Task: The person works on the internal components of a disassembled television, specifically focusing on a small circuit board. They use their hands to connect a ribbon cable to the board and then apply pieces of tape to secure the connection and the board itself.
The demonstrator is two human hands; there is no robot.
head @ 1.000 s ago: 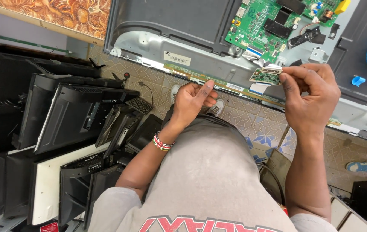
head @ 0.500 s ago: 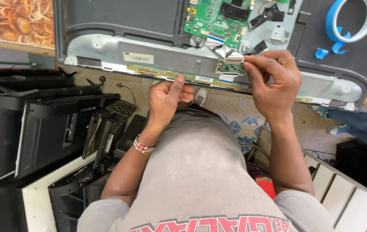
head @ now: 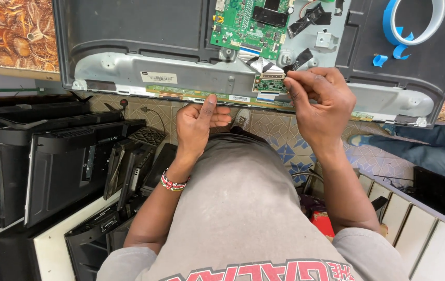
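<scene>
Stacked black monitors crowd left; tiled floor between hands open.

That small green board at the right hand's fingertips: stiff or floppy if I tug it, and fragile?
The small green board itself looks rigid, but it hangs on thin flat ribbon cables, so it would probably swing loosely. The right hand pinches its edge; hard pulling could likely tear the ribbons.

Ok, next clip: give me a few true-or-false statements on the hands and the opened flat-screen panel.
1. The right hand pinches a small green board at the panel's lower edge. True.
2. The left hand holds a screwdriver. False: it holds no tool; its thumb rests on the long strip board.
3. A beaded bracelet sits on the left wrist. True.
4. The blue tape roll lies on the floor. False: it lies on the panel's back.
</scene>
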